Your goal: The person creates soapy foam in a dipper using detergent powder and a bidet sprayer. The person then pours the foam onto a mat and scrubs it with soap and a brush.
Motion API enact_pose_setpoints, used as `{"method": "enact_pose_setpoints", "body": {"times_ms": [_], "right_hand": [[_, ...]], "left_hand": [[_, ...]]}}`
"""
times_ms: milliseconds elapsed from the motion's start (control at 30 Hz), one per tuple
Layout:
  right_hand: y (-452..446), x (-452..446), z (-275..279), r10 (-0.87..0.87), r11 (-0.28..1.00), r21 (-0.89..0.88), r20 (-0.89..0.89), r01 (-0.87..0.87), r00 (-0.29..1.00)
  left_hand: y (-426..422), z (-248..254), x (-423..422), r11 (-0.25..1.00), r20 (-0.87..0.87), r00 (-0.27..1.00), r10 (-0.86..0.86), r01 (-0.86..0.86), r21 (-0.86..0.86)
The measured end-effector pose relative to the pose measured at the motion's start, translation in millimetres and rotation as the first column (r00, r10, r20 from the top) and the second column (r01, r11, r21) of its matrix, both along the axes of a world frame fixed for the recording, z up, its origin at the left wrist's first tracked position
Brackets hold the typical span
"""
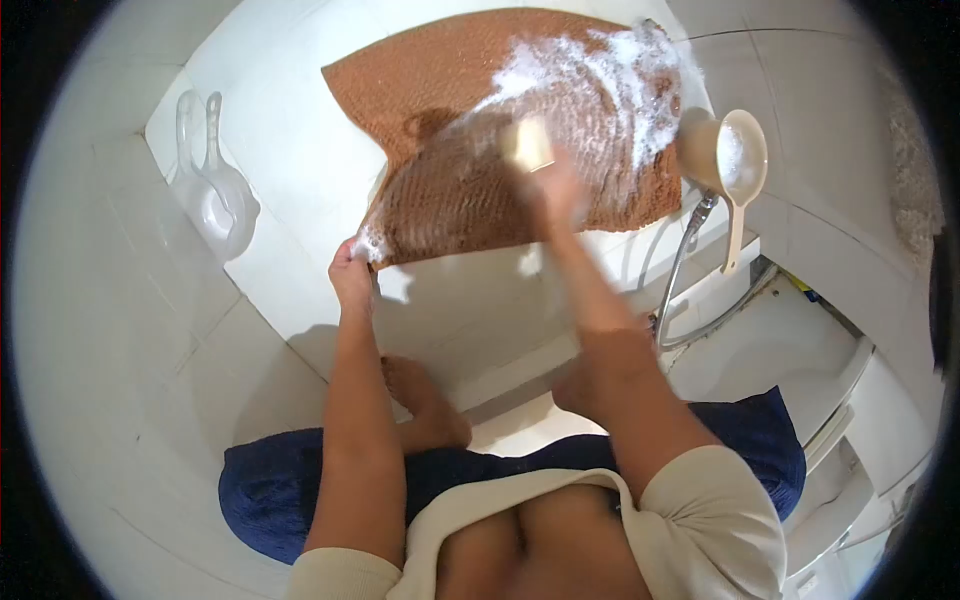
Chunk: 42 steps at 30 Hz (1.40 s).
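A brown textured mat (450,60) lies spread on the white tiled floor, its near part dark and wet. White suds (640,80) cover its far right area. My left hand (350,275) is closed on the mat's near left corner, where a little foam clings. Over the middle of the mat, my right hand (560,195) is wrapped round a scrub brush (530,143) with a pale body. Motion blurs the hand and brush, and the bristles are hidden.
A beige dipper (742,160) with foam inside is beside the mat's right edge. A metal hose (678,265) runs down below it. Clear plastic dippers (218,210) rest by the left wall. White toilet (840,400) parts stand at the lower right. My bare feet (425,400) are near the step.
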State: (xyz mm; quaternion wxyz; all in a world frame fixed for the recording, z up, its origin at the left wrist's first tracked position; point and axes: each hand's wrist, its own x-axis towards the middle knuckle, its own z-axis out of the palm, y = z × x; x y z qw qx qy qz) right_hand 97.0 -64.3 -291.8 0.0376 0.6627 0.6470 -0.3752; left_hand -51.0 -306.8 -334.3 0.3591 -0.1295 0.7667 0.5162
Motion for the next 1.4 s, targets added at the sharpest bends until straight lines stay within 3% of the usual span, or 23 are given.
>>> {"method": "enact_pose_setpoints", "body": {"times_ms": [100,233,300,367,433,500,567,600,633,667,700,767,800,833,933,967,1000,1033,1067,1133,1200,1333,1400], "right_hand": [[-142.9,-49.7,-29.8,0.764,0.639,0.004,0.108,-0.769,0.636],[-41.7,-2.0,-43.8,0.624,0.753,0.523,-0.373,-0.399,0.687],[46.8,5.3,-27.7,0.440,0.851,0.177,0.275,-0.495,0.855],[87.9,29.0,-5.5,0.314,0.864,0.381,0.106,-0.330,0.944],[104.6,37.9,-10.2,0.471,0.773,0.407,0.145,-0.486,0.870],[132.9,62.1,22.1,0.275,0.849,0.515,-0.241,-0.118,0.931],[187.9,108.9,26.0,0.016,0.689,0.379,-0.860,0.618,0.510],[202.4,126.0,53.2,-0.222,0.490,0.131,-0.937,0.862,0.268],[218.2,144.5,57.0,-0.318,0.386,0.168,-0.899,0.907,0.302],[256.8,192.2,28.0,-0.554,0.467,-0.149,-0.817,0.872,0.157],[264.3,206.9,19.0,-0.550,0.468,-0.150,-0.821,0.871,0.154],[272.5,205.2,14.1,-0.779,0.512,-0.435,-0.600,0.741,0.185],[271.7,190.4,9.6,-0.843,0.273,-0.416,-0.537,0.867,0.007],[274.0,199.9,-5.6,-0.844,0.273,-0.433,-0.536,0.859,-0.002],[270.7,235.8,-53.8,-0.607,0.524,-0.635,-0.746,0.567,-0.275],[272.8,227.7,-52.0,-0.596,0.564,-0.666,-0.737,0.489,-0.317],[275.3,209.1,-19.4,-0.689,0.516,-0.714,-0.674,0.473,-0.266],[270.0,199.2,4.2,-0.677,0.728,-0.686,-0.718,-0.001,-0.157],[257.4,191.1,28.2,-0.621,0.709,-0.507,-0.778,-0.490,-0.095],[200.1,106.9,91.3,-0.101,0.867,-0.111,-0.994,-0.487,0.046],[157.4,31.7,143.3,-0.317,0.765,-0.546,-0.782,-0.343,0.537],[126.0,5.8,112.3,-0.200,0.818,-0.371,-0.900,-0.439,0.388],[148.2,21.6,132.2,-0.197,0.957,-0.282,-0.795,-0.061,0.574]], "left_hand": [[-4.3,-3.6,-5.0,1.000,0.117,0.993,0.015,-0.015,0.003],[-17.2,-18.3,-5.7,1.000,-0.035,0.999,0.012,-0.012,-0.003],[-17.2,-15.3,-5.0,1.000,-0.039,0.999,-0.014,0.015,0.009],[-6.4,-4.9,1.2,0.999,-0.034,0.999,-0.034,0.032,-0.041],[-18.3,-35.1,-6.3,0.978,-0.156,0.967,-0.200,0.186,-0.098],[5.9,-12.5,-5.0,0.934,-0.162,0.935,-0.316,0.277,-0.226],[17.9,-19.7,-15.7,0.822,-0.600,0.562,-0.569,0.400,-0.405],[37.8,-13.9,-11.7,0.809,-0.589,0.554,-0.588,0.419,-0.413],[61.4,-1.8,-8.6,0.797,-0.686,0.412,-0.600,0.374,-0.474],[84.7,7.9,-5.5,0.791,-0.756,0.256,-0.602,0.315,-0.524],[104.0,15.6,-3.5,0.794,-0.760,0.253,-0.598,0.312,-0.521],[133.5,22.8,-5.5,0.804,-0.488,0.642,-0.592,0.430,-0.409],[140.4,14.1,-9.7,0.765,-0.504,0.576,-0.644,0.477,-0.433],[141.8,-7.9,-13.4,0.762,-0.534,0.546,-0.646,0.412,-0.499],[136.9,-29.5,-38.8,0.873,-0.412,0.770,-0.488,0.426,-0.237],[138.7,-14.5,-39.9,0.942,-0.226,0.929,-0.293,0.321,0.099],[137.9,-4.8,-37.9,0.916,0.036,0.990,-0.137,0.113,0.385],[139.0,-2.5,-36.9,0.924,0.030,0.992,-0.125,0.106,0.369],[140.9,0.0,-38.2,0.898,0.075,0.995,-0.072,0.032,0.440],[139.2,-5.3,-43.4,0.874,0.110,0.994,-0.007,-0.048,0.483],[143.6,-25.6,-44.8,0.955,-0.093,0.996,-0.002,0.029,0.294],[170.7,-19.6,-44.3,0.949,-0.488,0.814,-0.314,0.272,-0.157],[170.6,-37.0,-56.5,0.906,-0.477,0.776,-0.413,0.294,-0.305]]}}
